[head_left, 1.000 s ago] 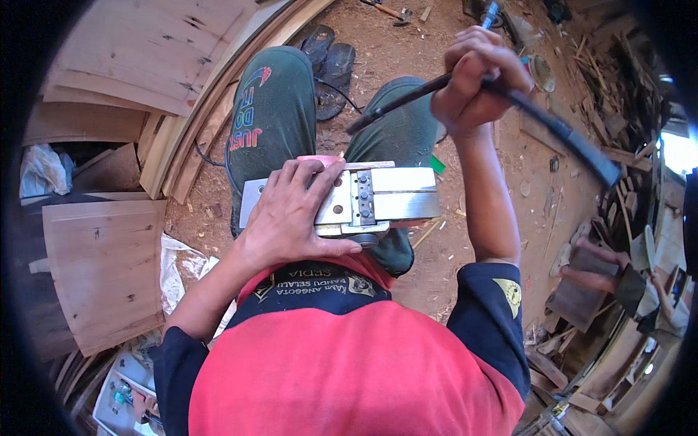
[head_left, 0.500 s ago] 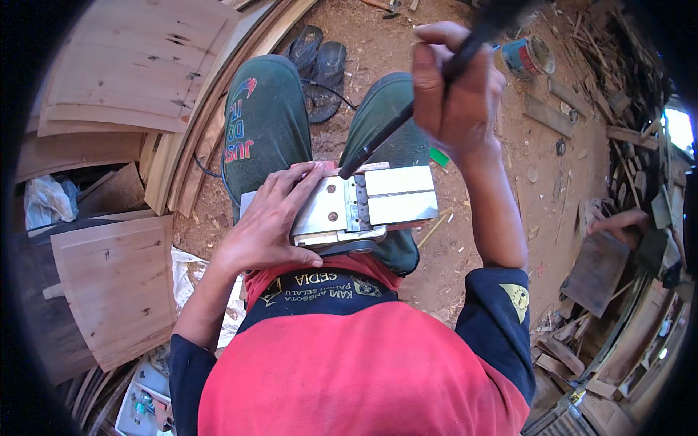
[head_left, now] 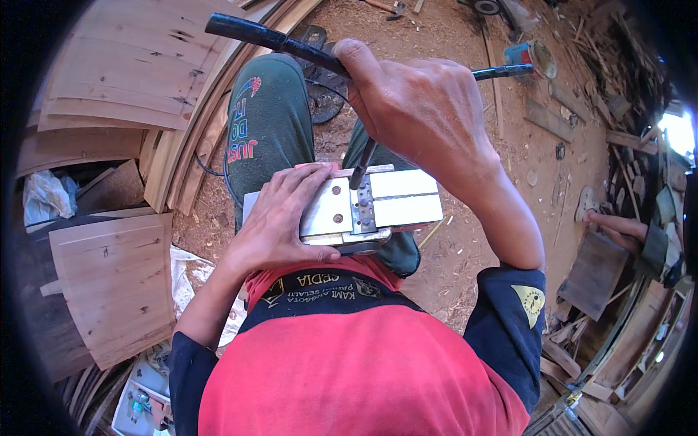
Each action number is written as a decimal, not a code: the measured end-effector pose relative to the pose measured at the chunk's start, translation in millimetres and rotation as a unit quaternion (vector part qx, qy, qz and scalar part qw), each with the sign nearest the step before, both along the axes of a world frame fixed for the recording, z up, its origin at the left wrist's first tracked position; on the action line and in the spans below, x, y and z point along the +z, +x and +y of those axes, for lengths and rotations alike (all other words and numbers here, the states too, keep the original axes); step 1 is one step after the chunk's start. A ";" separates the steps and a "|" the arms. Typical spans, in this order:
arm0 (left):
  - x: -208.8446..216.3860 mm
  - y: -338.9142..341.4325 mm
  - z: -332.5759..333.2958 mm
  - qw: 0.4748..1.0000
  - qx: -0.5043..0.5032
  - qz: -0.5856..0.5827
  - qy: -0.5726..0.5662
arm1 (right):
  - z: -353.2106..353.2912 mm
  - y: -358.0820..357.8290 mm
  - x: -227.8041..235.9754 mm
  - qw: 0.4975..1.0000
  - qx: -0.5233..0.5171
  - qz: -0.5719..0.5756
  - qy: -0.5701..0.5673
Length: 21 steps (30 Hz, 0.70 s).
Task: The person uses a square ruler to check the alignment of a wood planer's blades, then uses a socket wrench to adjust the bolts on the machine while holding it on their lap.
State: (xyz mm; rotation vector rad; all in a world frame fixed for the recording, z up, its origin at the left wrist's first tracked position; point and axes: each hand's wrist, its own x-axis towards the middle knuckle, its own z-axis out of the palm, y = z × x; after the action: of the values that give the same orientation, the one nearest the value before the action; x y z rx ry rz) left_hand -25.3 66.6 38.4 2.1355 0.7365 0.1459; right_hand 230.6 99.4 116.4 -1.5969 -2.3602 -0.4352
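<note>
An electric planer [head_left: 392, 208] lies upside down across my lap, its silver sole plates facing up. Between the plates, the dark cutter block [head_left: 365, 211] shows a row of bolts. My left hand [head_left: 280, 214] is closed over the planer's left end, fingers across the plate and thumb along the near side. In my right hand [head_left: 422, 105] is a black T-handle wrench [head_left: 280, 45], gripped where its crossbar meets the shaft. The crossbar sticks out on both sides of the fist. Its shaft slants down to the far end of the cutter block, where the tip seems to touch.
Wood panels [head_left: 116, 283] lean and lie on the left. A blue tin [head_left: 529, 58] and a flat board [head_left: 547, 118] rest on the sawdust-strewn dirt floor. Sandals [head_left: 327, 102] lie beyond my knees. At right, another person's leg [head_left: 618, 225] shows beside scrap wood.
My right hand has turned and moved left and lower, swinging the wrench's crossbar round to lie left to right. The planer and my left hand have shifted slightly right. The other person's limb has moved.
</note>
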 end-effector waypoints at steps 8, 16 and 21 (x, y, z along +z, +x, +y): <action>0.4 -1.0 2.5 1.000 -0.006 -0.012 -0.007 | 3.7 -9.2 -0.3 0.999 -0.005 -0.041 -0.026; -6.8 5.9 42.6 0.901 0.187 -0.270 -0.283 | -1.9 -33.8 11.4 0.996 -0.003 -0.072 -0.055; 9.7 39.0 82.2 0.600 0.296 -0.523 -0.529 | -5.5 -47.5 6.9 0.990 -0.067 -0.121 -0.019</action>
State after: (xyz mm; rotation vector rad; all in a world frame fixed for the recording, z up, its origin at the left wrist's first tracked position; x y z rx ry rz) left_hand 13.7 148.8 48.1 0.3585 0.5026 0.9536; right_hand 183.1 93.9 123.3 -1.8209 -2.4543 -0.6495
